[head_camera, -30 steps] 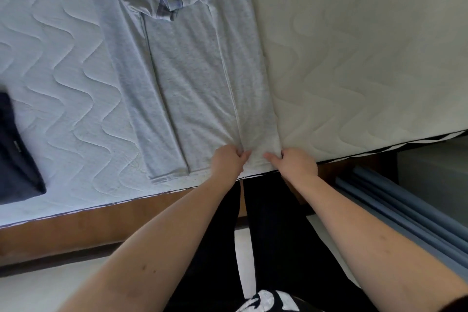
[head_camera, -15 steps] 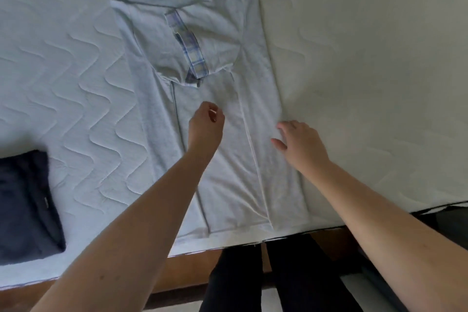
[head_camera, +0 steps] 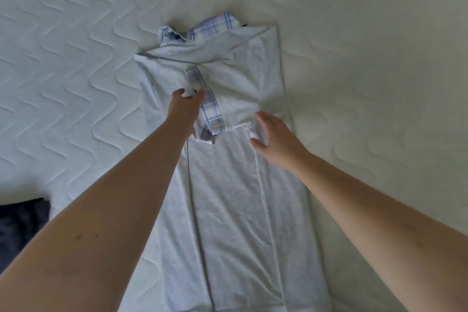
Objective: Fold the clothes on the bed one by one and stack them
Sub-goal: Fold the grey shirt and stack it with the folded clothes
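Observation:
A light grey shirt with blue plaid collar and sleeve trim lies lengthwise on the white quilted mattress, its sides folded in to a narrow strip. My left hand pinches a fold of the grey fabric beside the plaid trim band on the folded-in sleeve. My right hand lies with straight fingers on the shirt's right side, at the hem of the folded sleeve.
A dark navy folded garment sits at the left edge of the view on the mattress. Bare mattress stretches to the right and beyond the collar.
Both hands left the shirt's bottom hem and moved up to the sleeve area. My left hand now pinches fabric by the plaid trim. The view shifted up the bed.

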A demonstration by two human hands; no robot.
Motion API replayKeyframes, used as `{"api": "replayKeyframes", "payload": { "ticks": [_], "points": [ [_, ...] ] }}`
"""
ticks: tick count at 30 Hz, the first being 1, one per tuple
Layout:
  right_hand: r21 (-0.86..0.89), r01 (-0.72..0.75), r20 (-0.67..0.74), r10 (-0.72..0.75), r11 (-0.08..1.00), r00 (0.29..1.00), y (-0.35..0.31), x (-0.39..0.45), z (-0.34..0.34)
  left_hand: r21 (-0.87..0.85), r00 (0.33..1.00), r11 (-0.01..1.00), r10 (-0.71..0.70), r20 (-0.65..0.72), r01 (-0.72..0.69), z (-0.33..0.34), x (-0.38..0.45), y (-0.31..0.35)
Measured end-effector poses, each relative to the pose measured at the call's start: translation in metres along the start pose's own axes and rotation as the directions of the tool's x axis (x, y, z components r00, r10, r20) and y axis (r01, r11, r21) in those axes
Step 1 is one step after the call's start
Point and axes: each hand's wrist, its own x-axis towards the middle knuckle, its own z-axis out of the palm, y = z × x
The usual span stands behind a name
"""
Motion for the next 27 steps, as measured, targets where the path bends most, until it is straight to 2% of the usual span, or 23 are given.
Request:
{"api": "replayKeyframes", "payload": {
  "ticks": [3,6,9,11,13,15,17,19,20,21,22,23,26,27],
  "points": [
    [0.055,-0.015,0.029,0.014,0.998,0.999,-0.004,0.014,0.003,-0.173,0.992,0.98,-0.086,0.093,0.102,0.004,0.012,0.004],
    [0.104,-0.05,0.035,0.047,0.993,0.998,-0.005,0.024,0.003,-0.236,0.98,0.964,-0.076,0.186,0.12,0.009,0.014,0.009],
    [0.22,-0.094,0.027,0.09,0.971,0.996,-0.004,0.03,0.0,-0.173,0.984,0.98,0.123,0.13,-0.1,0.02,0.005,0.018],
    [0.38,-0.136,0.01,0.143,0.915,0.99,0.0,0.032,-0.003,-0.018,0.936,0.943,0.332,0.117,-0.332,0.028,-0.009,0.023],
    [0.558,-0.184,-0.004,0.223,0.809,0.975,0.002,0.035,-0.009,0.166,0.815,0.801,0.541,0.209,-0.575,0.037,-0.022,0.023],
    [0.699,-0.209,-0.004,0.296,0.684,0.955,0.003,0.041,-0.018,0.267,0.671,0.619,0.641,0.372,-0.739,0.047,-0.034,0.023],
    [0.854,-0.195,0.009,0.361,0.483,0.933,0.004,0.045,-0.029,0.327,0.593,0.496,0.639,0.491,-0.805,0.059,-0.04,0.02],
    [0.967,-0.183,0.089,0.437,0.179,0.895,0.008,0.048,-0.04,0.382,0.546,0.392,0.632,0.55,-0.837,0.068,-0.042,0.015],
    [0.98,-0.184,0.13,0.461,0.075,0.878,0.013,0.05,-0.044,0.408,0.526,0.337,0.619,0.583,-0.849,0.071,-0.042,0.013],
    [0.98,-0.195,0.151,0.475,0.044,0.867,0.018,0.052,-0.046,0.428,0.501,0.275,0.605,0.618,-0.861,0.074,-0.041,0.01],
    [0.975,-0.214,0.155,0.489,0.065,0.858,0.019,0.053,-0.048,0.444,0.479,0.218,0.594,0.646,-0.869,0.076,-0.04,0.008],
    [0.962,-0.236,0.136,0.505,0.14,0.852,0.019,0.053,-0.048,0.454,0.461,0.173,0.59,0.663,-0.874,0.077,-0.039,0.005],
    [0.778,-0.271,-0.089,0.526,0.567,0.846,0.025,0.054,-0.043,0.47,0.436,0.104,0.585,0.684,-0.876,0.078,-0.037,-0.004],
    [0.709,-0.282,-0.131,0.513,0.647,0.848,0.028,0.054,-0.04,0.475,0.436,0.091,0.574,0.694,-0.875,0.078,-0.037,-0.006]
  ]
}}
